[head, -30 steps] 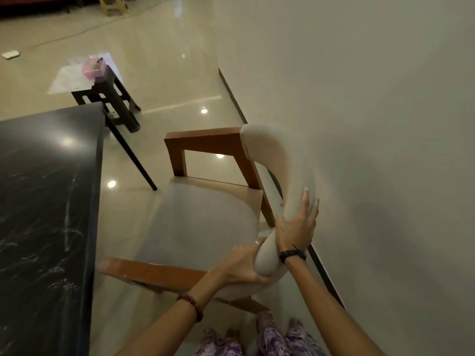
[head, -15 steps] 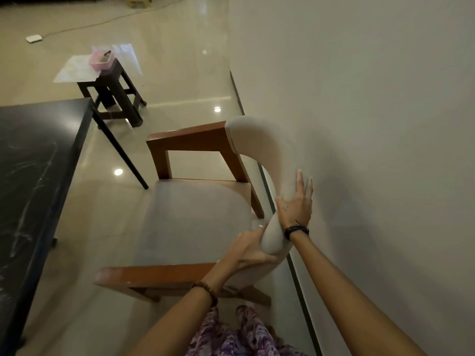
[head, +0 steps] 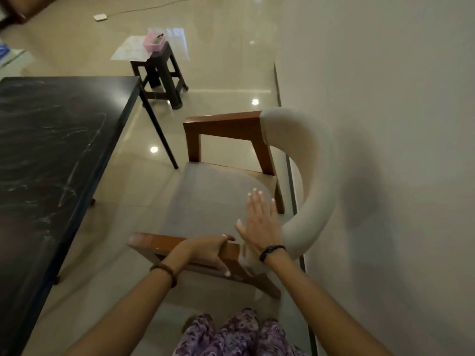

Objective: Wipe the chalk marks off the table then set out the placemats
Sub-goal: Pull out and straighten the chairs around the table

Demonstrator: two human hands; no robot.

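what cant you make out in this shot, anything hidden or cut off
All from the head view:
- Table: its left and near parts are cut off by the frame edge, so the full spread of chalk marks is unseen.
- Pink container on the stool: too small to tell its contents.
- Left hand: fingertips wrap behind the chair armrest.
- Right hand: slightly blurred; contact with the chair seat unclear.
- No cloth or placemats identifiable.

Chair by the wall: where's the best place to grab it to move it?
Probably by the near wooden armrest, from this side: the left hand already grips it. It's a straight bar; the curved padded backrest sits almost against the wall.
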